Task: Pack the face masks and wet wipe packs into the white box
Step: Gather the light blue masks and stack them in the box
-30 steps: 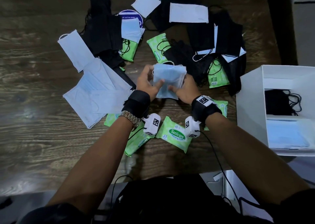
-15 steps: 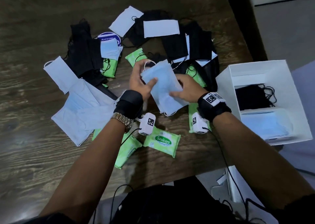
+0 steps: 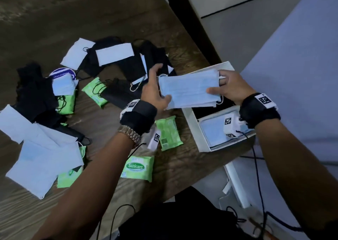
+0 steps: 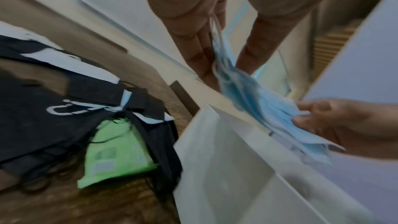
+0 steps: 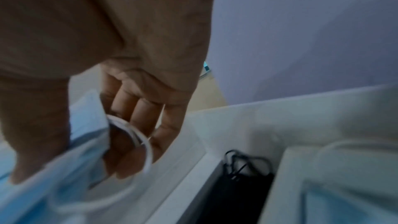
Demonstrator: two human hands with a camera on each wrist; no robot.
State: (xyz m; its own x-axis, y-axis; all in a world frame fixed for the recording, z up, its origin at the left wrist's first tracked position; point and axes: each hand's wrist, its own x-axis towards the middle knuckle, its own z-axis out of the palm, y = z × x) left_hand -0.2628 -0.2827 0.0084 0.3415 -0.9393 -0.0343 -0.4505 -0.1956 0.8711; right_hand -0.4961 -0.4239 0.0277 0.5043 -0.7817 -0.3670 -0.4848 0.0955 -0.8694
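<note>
Both hands are holding one stack of light blue masks (image 3: 189, 90) flat between them, over the far part of the white box (image 3: 191, 120). Left hand (image 3: 155, 91) is pinching the stack's left end, thumb underneath on the near edge, fingers spread behind. Right hand (image 3: 231, 87) is gripping the right end, thumb on top, fingers curling round the ear loops (image 5: 137, 135).

Below the right hand, the box is sitting on the surface (image 3: 113, 20) at its edge. Near compartment, under the right wrist, is holding blue masks (image 3: 212, 132); the compartment under the stack is showing black masks (image 5: 241, 183).

Left of the left hand: loose black masks (image 3: 128, 64), white masks (image 3: 114, 53) and green wipe packs (image 3: 94, 90) lying scattered. Just under the left wrist, one green pack (image 3: 169, 133) is lying face down; nearer the person, a pack labelled Sanicare (image 3: 137, 166). Further left, a pile of pale blue masks (image 3: 42, 159) is overlapping another green pack.

Wrist views are blurring; fine finger contact on the stack's underside I cannot tell.
</note>
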